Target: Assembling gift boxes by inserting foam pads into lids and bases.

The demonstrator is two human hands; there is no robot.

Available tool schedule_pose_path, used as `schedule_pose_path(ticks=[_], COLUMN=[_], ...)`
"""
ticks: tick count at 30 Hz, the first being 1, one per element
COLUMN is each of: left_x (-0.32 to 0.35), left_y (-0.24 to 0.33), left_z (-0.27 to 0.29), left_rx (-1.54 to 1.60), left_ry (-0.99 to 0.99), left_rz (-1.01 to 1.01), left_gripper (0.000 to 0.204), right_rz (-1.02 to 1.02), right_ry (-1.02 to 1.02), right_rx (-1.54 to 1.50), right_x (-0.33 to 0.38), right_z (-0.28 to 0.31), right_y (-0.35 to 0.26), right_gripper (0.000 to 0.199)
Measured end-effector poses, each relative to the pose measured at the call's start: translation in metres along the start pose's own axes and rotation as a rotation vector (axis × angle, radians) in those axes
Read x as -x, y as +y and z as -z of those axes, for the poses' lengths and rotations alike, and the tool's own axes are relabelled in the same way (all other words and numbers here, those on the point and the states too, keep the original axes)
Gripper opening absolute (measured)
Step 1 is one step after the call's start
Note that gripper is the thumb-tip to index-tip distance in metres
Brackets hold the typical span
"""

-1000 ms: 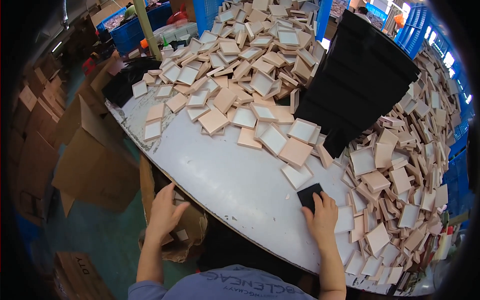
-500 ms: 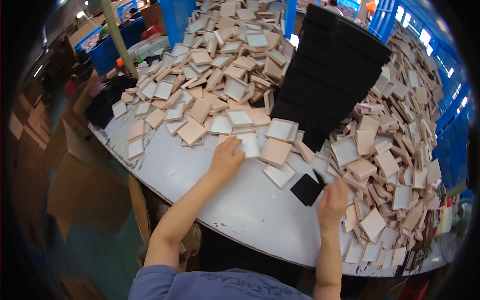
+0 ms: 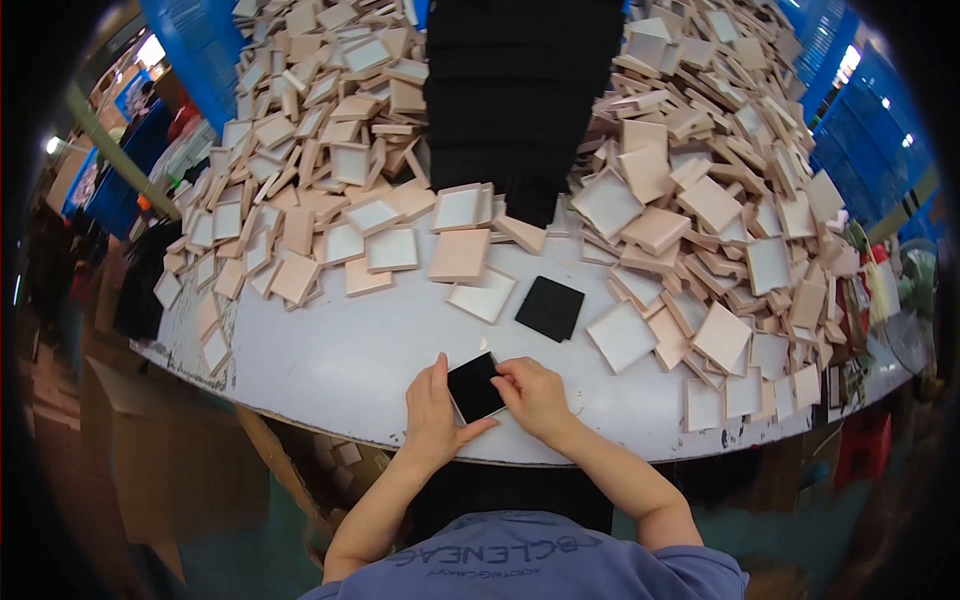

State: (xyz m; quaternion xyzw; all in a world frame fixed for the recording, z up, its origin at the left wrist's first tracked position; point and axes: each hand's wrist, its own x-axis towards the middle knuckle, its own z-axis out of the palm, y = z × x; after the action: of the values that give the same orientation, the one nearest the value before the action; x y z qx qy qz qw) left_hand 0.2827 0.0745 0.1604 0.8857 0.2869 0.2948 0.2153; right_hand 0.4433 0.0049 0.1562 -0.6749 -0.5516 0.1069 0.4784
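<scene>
At the table's near edge, my left hand (image 3: 430, 412) grips a small shallow box from the left, thumb along its near side. A black square pad (image 3: 475, 388) covers the inside of that box; only a thin pale rim shows. My right hand (image 3: 540, 400) pinches the pad's right corner, its fingertips curled over the edge. Just beyond the hands lies a small stack of black square pads (image 3: 550, 308). Next to it are a white-lined shallow box (image 3: 484, 294) and a pink box lying face down (image 3: 460, 255).
Heaps of pale pink shallow boxes rise on the left (image 3: 350, 163) and right (image 3: 710, 200). Between them stands a tall stack of black sheets (image 3: 520, 90). Blue crates (image 3: 870, 130) border the back. A cardboard box (image 3: 170, 440) stands below the white table's (image 3: 320, 350) left edge.
My left hand has brought a box from the left heap to the near edge. My right hand has carried a black pad from beside the small stack to that box. The view has turned right.
</scene>
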Motion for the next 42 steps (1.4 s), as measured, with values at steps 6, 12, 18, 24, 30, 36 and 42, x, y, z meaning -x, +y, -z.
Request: schedule_pose_path(ticks=[6, 12, 18, 24, 30, 36, 42], left_x=[0.000, -0.008, -0.015, 0.002, 0.022, 0.031, 0.033], left_y=[0.010, 0.009, 0.009, -0.001, -0.001, -0.011, -0.018], left_z=[0.007, 0.004, 0.012, 0.005, 0.017, 0.010, 0.000], left_rx=[-0.292, -0.300, -0.221, 0.036, 0.052, 0.128, 0.323], left_ry=[-0.163, -0.202, -0.363, -0.278, -0.196, -0.098, -0.095], left_rz=[-0.110, -0.216, -0.085, -0.262, -0.049, -0.038, -0.040], left_gripper=[0.063, 0.066, 0.071, 0.064, 0.101, 0.115, 0.118], right_rz=[0.146, 0.055, -0.288, -0.472, 0.027, 0.048, 0.355], right_ry=[0.213, 0.088, 0.046, -0.327, -0.224, -0.291, -0.418], right_rx=[0.444, 0.866, -0.383, -0.132, 0.042, -0.011, 0.277], right_x=[-0.011, 0.012, -0.008, -0.034, -0.030, -0.029, -0.002], right_z=[0.068, 0.105, 0.110, 0.048, 0.010, -0.002, 0.009], right_y=[0.006, 0.046, -0.014, 0.030, 0.026, 0.011, -0.029], right_gripper=[0.024, 0.024, 0.012, 0.021, 0.021, 0.025, 0.086])
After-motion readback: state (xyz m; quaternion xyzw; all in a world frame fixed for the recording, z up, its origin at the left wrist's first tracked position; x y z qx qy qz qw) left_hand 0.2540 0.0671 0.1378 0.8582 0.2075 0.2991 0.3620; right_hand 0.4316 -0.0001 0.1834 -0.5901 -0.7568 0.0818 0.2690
